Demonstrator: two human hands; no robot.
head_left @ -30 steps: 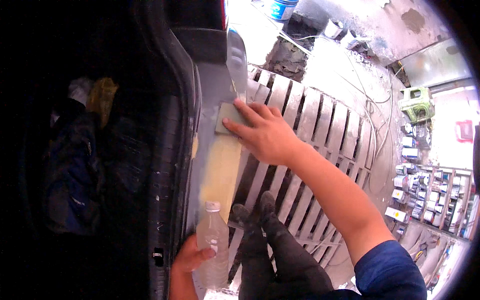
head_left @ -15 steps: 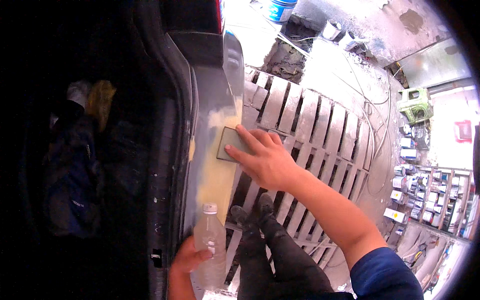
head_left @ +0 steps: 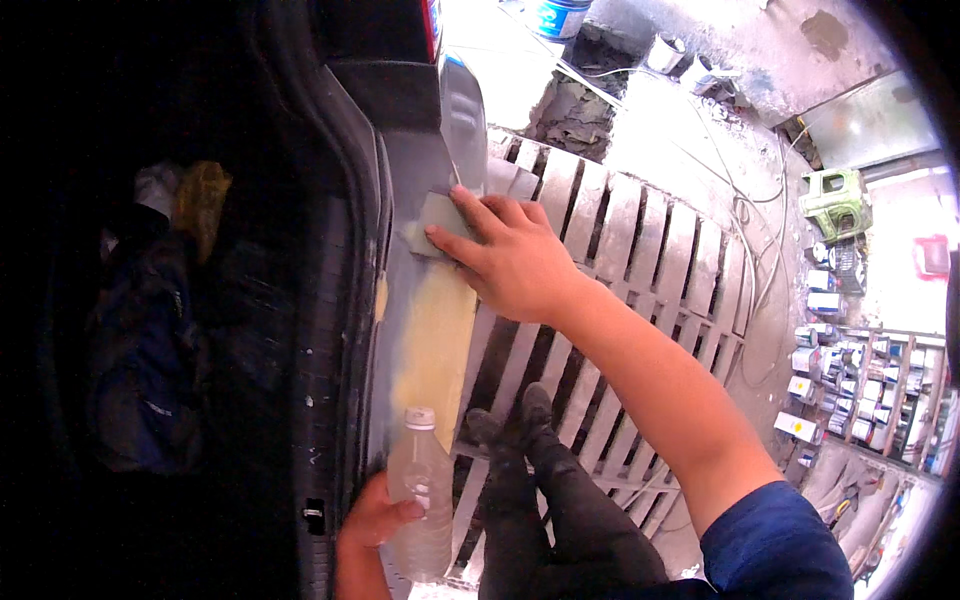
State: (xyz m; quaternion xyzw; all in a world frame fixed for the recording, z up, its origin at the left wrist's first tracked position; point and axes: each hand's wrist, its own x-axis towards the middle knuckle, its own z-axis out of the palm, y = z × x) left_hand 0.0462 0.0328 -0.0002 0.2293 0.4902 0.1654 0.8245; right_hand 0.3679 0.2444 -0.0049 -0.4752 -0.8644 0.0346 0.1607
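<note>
A flat grey-green sanding block (head_left: 437, 226) lies against the car's rear bumper (head_left: 410, 165), its outer part under the fingers of my right hand (head_left: 520, 255). My right fingers and thumb are closed on it at the upper end of a yellowish filler patch (head_left: 435, 320) on the grey paint. Lower down, my left hand (head_left: 378, 515) grips a clear plastic bottle (head_left: 425, 500) with a white cap. The bottle stands upright in the picture beside the bumper's lower part; some of my left fingers are hidden behind it.
On the left the dark open trunk (head_left: 250, 420) holds a dark blue bag (head_left: 150, 370) and a yellow bag (head_left: 203, 205). Below me is a slatted wooden pallet (head_left: 640, 250). Hoses (head_left: 745, 215), a green plastic stool (head_left: 835, 203) and shelves of cans (head_left: 880, 390) are to the right.
My right hand has slid the sanding block up along the bumper and slightly left, uncovering more of the filler patch. My left hand and the bottle have stayed nearly in place.
</note>
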